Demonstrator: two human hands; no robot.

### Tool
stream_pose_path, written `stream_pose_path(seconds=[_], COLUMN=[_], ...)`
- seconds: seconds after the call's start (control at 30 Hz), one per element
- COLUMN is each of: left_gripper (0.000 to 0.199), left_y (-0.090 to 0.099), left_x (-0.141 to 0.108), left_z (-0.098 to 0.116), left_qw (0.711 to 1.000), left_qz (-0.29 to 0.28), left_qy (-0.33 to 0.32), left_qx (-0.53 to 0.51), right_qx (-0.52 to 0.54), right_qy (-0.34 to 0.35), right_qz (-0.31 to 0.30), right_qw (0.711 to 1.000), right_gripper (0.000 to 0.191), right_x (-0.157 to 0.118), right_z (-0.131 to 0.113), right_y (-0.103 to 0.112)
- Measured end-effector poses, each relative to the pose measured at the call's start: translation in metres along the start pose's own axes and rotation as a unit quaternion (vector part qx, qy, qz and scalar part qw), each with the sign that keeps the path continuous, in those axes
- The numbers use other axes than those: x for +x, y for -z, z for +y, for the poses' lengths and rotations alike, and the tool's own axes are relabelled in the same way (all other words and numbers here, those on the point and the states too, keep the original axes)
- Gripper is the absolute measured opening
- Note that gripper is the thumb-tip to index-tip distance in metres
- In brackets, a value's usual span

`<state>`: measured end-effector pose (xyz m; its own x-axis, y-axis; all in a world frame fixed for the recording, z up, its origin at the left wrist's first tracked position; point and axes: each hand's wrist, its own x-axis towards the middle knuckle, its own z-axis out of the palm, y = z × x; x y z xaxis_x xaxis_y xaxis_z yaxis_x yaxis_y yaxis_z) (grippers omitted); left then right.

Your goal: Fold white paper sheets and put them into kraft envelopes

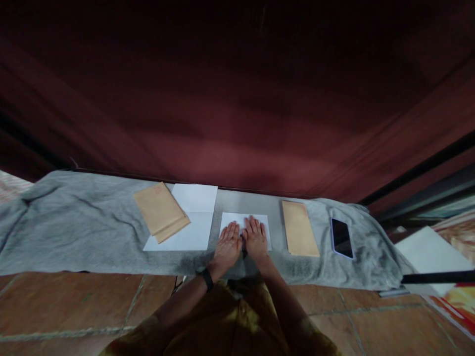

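Observation:
Both palms press down on a small white sheet of paper [245, 217], which may be folded; I cannot tell for sure. My left hand [227, 243] lies flat on its left half, fingers stretched forward. On the right half rests my right hand [256, 239], also flat, its fingers slightly spread. To the left lie larger white sheets [193, 222] with a crease across them. Brown envelopes [160, 210] lie at an angle over their left part. On my right is another brown envelope stack [300, 228].
A grey cloth [92, 222] with wrinkles covers the narrow table. A phone [342, 238] lies face up near its right end. Behind rises a dark red surface [237, 123]. White sheets [434, 254] are beyond the right end, near a dark bar [438, 278]. Tiled floor [74, 301] shows in front.

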<state>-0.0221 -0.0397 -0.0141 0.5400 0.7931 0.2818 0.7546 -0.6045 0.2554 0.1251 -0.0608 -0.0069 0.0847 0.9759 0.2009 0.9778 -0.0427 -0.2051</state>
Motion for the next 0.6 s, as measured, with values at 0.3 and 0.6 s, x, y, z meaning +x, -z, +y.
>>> stream_pose_path(seconds=[0.3,0.6], left_gripper=[0.064,0.067], left_y=[-0.014,-0.006], left_x=[0.032,0.021], left_z=[0.006,-0.01], left_qw=[1.0,0.997], left_qz=[0.006,0.026], left_qy=[0.027,0.069], left_qx=[-0.001,0.017], right_qx=[-0.016,-0.015], right_qy=[-0.021,-0.055], right_qz=[0.009,0.072], right_qw=[1.0,0.996], right_gripper=[0.053,0.055], right_x=[-0.007,-0.025], right_z=[0.001,0.024], right_y=[0.004,0.004])
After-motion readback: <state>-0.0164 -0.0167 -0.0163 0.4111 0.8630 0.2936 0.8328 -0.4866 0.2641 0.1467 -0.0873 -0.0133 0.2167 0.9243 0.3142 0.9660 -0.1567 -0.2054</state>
